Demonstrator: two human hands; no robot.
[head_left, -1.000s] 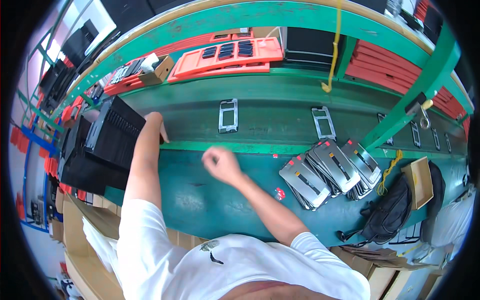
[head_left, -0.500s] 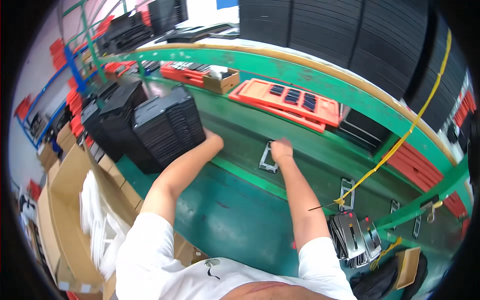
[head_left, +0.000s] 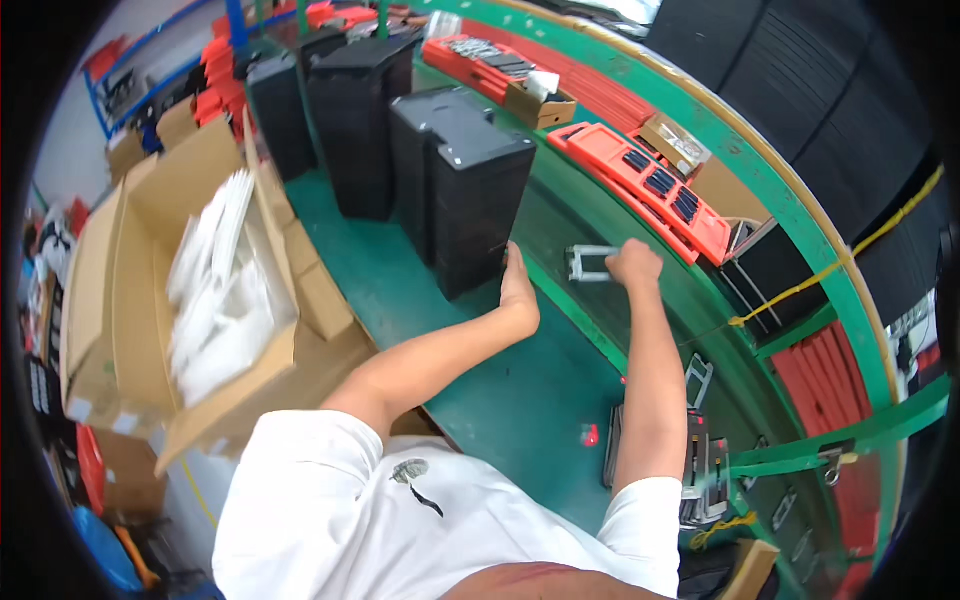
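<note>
My right hand (head_left: 637, 264) is closed on one end of a small silver rectangular frame (head_left: 590, 263) over the green conveyor belt. Against the lower right side of a tall stack of black plastic trays (head_left: 484, 205) rests my left hand (head_left: 516, 288), its fingers stretched out and pointing up. The stack stands on the green worktop (head_left: 480, 385). Another silver frame (head_left: 699, 378) lies on the belt to the right of my right forearm. Partly hidden behind that forearm are several dark flat panels (head_left: 700, 460).
More black stacks (head_left: 355, 130) stand at the left. An open cardboard box (head_left: 150, 270) with white sheets is beside the worktop. Across the belt are orange trays (head_left: 640, 185) with dark pieces, a green rail (head_left: 745, 125) and a yellow cord (head_left: 790, 295).
My right hand has lifted the silver frame and turned it sideways. The tray stack now stands more upright, with my left hand flat at its side. The view has swung left.
</note>
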